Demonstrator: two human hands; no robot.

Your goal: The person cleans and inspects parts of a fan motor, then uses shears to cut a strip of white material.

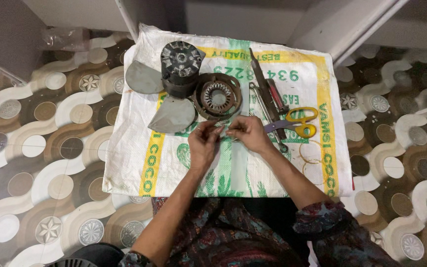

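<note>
Both hands, left hand [202, 144] and right hand [247, 133], pinch a small wire-like piece between narrowed fingers just below the stator ring [218, 95]; likely mid-winding work, next needing steady tension.

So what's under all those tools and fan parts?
A white woven sack with green and yellow print lies spread under the scissors, fan motor and round stator. Around it, patterned floor tiles show; the floor beneath the sack is covered.

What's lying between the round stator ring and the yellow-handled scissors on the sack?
In the head view, hand tools lie between the stator ring and the scissors: a long dark file, a red-handled screwdriver and a thin metal tool.
</note>
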